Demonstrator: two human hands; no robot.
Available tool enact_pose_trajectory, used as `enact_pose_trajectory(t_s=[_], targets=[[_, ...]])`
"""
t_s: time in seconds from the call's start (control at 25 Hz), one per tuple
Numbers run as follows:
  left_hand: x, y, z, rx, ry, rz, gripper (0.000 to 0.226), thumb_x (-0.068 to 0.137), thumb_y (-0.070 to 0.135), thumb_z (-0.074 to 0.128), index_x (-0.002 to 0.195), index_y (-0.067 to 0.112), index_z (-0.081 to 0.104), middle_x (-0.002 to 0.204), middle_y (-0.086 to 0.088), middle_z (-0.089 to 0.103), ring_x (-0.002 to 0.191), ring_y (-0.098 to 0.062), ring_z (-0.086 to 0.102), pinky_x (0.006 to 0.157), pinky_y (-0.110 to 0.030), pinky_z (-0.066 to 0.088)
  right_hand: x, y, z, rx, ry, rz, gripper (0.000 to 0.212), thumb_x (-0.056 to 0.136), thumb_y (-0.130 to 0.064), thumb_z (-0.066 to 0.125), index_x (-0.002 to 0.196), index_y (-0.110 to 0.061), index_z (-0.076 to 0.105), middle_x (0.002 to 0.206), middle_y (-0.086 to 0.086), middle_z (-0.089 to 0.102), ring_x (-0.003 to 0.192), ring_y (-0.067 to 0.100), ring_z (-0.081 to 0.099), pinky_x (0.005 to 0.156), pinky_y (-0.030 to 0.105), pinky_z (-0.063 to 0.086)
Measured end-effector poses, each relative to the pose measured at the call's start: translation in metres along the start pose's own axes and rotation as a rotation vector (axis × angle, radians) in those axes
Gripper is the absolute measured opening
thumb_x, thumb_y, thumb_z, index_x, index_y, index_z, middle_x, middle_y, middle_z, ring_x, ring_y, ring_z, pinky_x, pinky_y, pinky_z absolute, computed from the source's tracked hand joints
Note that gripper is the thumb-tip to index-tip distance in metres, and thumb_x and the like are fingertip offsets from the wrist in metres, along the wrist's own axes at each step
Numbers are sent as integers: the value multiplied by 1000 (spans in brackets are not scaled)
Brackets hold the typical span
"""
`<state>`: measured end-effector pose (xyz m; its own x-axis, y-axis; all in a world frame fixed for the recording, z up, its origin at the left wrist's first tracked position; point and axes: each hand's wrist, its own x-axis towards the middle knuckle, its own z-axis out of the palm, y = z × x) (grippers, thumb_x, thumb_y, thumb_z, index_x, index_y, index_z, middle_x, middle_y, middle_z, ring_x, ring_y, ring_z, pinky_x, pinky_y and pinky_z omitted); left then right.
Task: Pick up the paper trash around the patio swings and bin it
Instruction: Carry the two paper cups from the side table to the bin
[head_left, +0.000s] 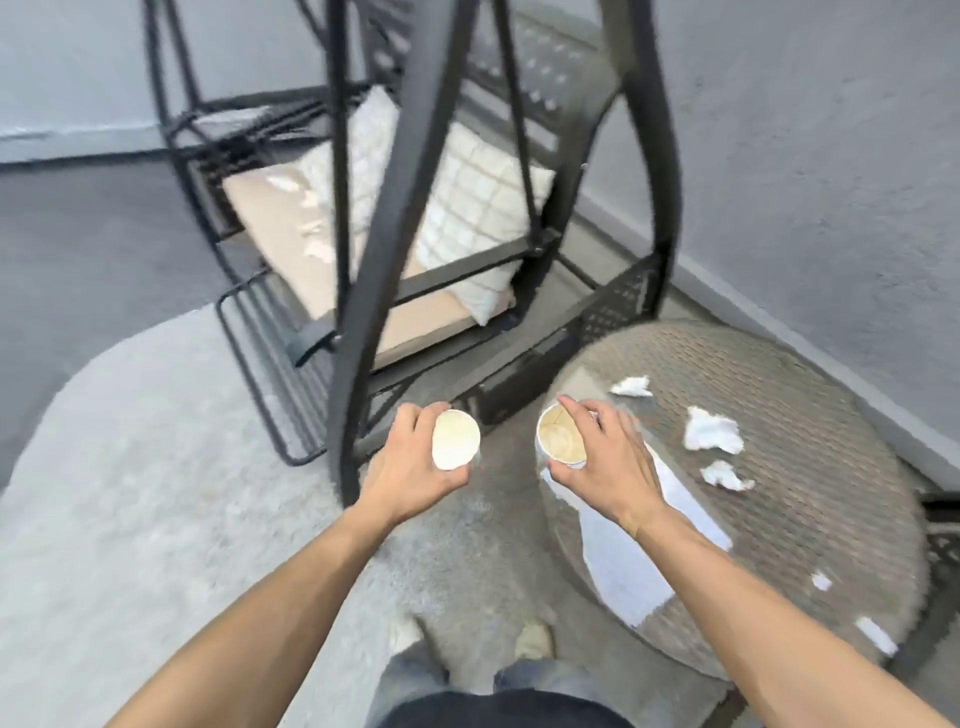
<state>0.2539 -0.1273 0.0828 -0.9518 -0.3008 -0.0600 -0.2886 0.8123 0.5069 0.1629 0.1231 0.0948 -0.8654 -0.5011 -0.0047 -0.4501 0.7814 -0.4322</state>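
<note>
Nearest, the left hand has its fingers curled round a paper cup, and the right hand pinches a second cup by its rim at the round table's edge, probably so both can be binned together. Both cups look empty and stained. Crumpled paper scraps lie further across the table; more white bits sit on the swing's cushion beyond.

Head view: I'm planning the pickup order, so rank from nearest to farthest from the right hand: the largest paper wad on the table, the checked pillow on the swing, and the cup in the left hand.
1. Largest wad, just right of the right hand, on the table.
2. Cup, to its left, in the left hand.
3. Pillow, up on the swing seat.
</note>
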Motion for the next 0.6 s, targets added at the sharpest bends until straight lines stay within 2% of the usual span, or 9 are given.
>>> enact_pose_trajectory(t_s=[0.12,0.36,0.6], targets=[[-47,-50,-27,-44,148,-141,78,61,64,64,130,45,32,108,17,27,105,-16,50,73,-33,40,25,-66,17,19,-43,-184,83,71,-46,69,144,-35,32,127,-3,42,114,22,42,95,39,42],[-166,-157,-87,-57,394,-435,76,64,68,66,126,50,26,108,18,28,105,-19,54,80,-43,51,30,-223,80,-18,-168,-559,83,70,-46,71,144,-32,35,127,-3,45,110,22,46,93,39,44],[-309,-267,-150,-47,583,-677,78,63,68,66,128,45,30,114,13,31,108,-19,53,76,-37,51,-14,-396,156,-19,-282,-831,84,69,-48,68,144,-34,32,128,-2,43,112,23,44,94,38,44]])
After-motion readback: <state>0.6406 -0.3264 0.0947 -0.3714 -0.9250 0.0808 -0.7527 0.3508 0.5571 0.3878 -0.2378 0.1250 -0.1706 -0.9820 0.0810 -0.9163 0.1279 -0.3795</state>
